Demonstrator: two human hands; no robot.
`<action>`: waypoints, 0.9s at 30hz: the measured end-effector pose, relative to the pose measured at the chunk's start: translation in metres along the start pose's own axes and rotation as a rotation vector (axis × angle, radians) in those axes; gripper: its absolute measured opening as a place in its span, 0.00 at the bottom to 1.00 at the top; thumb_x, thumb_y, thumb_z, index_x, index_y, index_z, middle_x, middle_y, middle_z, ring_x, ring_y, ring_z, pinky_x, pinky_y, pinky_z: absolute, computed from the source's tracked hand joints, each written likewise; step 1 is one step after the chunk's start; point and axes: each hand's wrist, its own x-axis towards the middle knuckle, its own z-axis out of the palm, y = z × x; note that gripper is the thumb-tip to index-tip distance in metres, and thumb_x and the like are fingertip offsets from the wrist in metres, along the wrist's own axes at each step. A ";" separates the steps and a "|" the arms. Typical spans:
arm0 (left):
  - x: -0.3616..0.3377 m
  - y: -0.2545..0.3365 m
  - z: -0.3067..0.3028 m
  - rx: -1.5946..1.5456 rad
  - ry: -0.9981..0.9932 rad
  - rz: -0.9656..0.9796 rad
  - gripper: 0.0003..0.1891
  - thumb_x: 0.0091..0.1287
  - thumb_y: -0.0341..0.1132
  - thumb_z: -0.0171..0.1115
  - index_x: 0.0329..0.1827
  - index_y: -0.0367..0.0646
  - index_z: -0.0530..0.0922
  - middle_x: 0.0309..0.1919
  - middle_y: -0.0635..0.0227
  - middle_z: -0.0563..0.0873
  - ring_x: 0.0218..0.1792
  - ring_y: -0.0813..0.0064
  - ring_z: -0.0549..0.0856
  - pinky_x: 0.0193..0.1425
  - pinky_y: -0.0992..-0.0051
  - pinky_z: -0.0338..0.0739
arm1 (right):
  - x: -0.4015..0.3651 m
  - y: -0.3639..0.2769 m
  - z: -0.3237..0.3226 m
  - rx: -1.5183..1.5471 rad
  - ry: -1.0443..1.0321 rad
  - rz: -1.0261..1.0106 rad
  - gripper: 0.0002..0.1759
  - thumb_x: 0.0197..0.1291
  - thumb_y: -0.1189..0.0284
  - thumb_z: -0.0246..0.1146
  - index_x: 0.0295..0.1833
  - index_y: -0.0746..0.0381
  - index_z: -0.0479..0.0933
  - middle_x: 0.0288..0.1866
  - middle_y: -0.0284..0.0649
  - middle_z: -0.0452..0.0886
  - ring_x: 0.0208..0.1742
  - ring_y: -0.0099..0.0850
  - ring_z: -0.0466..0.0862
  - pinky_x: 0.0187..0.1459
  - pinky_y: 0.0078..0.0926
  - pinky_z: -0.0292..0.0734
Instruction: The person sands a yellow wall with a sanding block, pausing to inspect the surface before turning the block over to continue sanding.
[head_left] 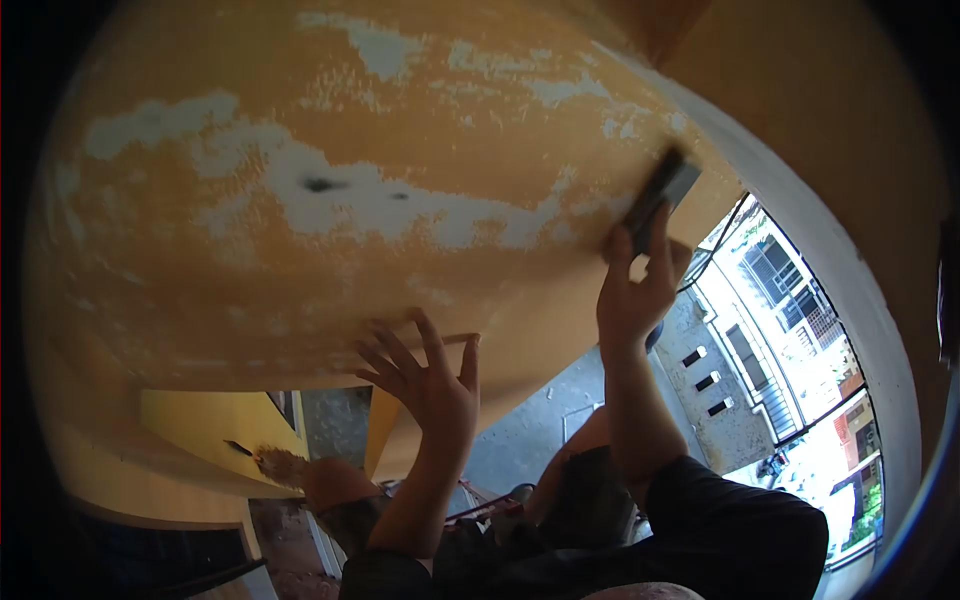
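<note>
I look up at an orange ceiling [300, 120] with wide white patches where the paint has come off. My right hand [632, 290] is raised and grips a flat dark scraper [664, 192], its blade pressed to the ceiling near the right edge. My left hand [425, 378] is open with fingers spread, held just under the ceiling's lower edge with nothing in it. Both forearms rise from dark sleeves at the bottom of the view.
A white curved beam [800, 220] borders the ceiling on the right, with buildings and a street [790, 330] far below it. At lower left are a yellow wall [215, 420] and a worn brush [282, 465] held by something I cannot identify.
</note>
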 end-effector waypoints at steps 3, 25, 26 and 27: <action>-0.002 0.003 -0.007 -0.033 -0.031 0.021 0.41 0.64 0.60 0.63 0.76 0.48 0.63 0.76 0.33 0.49 0.74 0.23 0.47 0.67 0.23 0.44 | -0.005 -0.005 0.000 -0.040 -0.022 0.039 0.32 0.57 0.75 0.71 0.68 0.62 0.74 0.37 0.37 0.73 0.40 0.28 0.73 0.43 0.26 0.71; 0.001 -0.004 -0.003 0.092 0.014 0.064 0.46 0.63 0.62 0.63 0.79 0.47 0.58 0.77 0.37 0.47 0.75 0.27 0.48 0.64 0.24 0.54 | -0.007 -0.007 -0.002 0.023 -0.034 0.045 0.31 0.53 0.78 0.74 0.65 0.64 0.77 0.39 0.39 0.73 0.36 0.28 0.73 0.41 0.23 0.72; 0.001 -0.002 -0.003 0.087 0.019 0.052 0.46 0.63 0.62 0.63 0.79 0.47 0.58 0.77 0.37 0.47 0.75 0.28 0.48 0.64 0.24 0.54 | 0.001 -0.009 0.002 0.118 0.004 0.118 0.30 0.53 0.78 0.74 0.64 0.63 0.77 0.38 0.40 0.73 0.35 0.29 0.73 0.40 0.24 0.72; -0.003 -0.001 -0.003 0.075 -0.008 0.055 0.46 0.63 0.62 0.63 0.79 0.47 0.58 0.77 0.37 0.47 0.75 0.28 0.48 0.64 0.24 0.54 | 0.002 -0.012 0.000 0.026 -0.003 0.080 0.31 0.53 0.78 0.74 0.64 0.64 0.77 0.38 0.39 0.73 0.36 0.28 0.73 0.39 0.24 0.72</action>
